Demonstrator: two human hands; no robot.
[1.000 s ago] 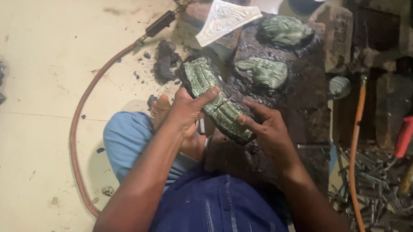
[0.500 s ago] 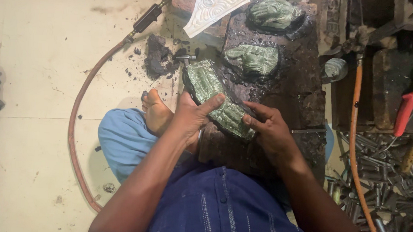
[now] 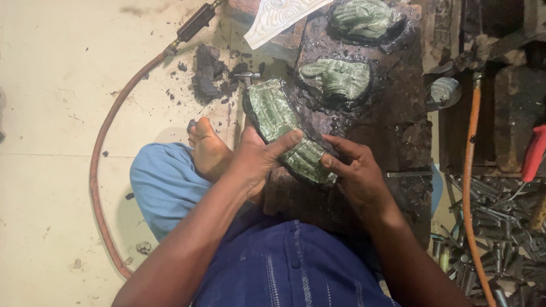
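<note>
Both hands, left hand (image 3: 255, 162) and right hand (image 3: 357, 175), grip the green embossed piece (image 3: 286, 131) beside the dark block (image 3: 402, 134).

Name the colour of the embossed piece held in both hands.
Greenish, with raised ridged patterning: the embossed piece, gripped by the left hand and right hand, head view.

The left hand (image 3: 251, 165) hides the lower edge of the green embossed piece (image 3: 286, 126); the top edge cuts the white ornament (image 3: 282, 9).

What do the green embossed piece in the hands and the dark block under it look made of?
Green embossed piece: probably thin sheet metal with a green patina, ridged relief catching dull glints. Dark block: looks like black pitch or tar, lumpy, glossy, crumbled at edges.
</note>
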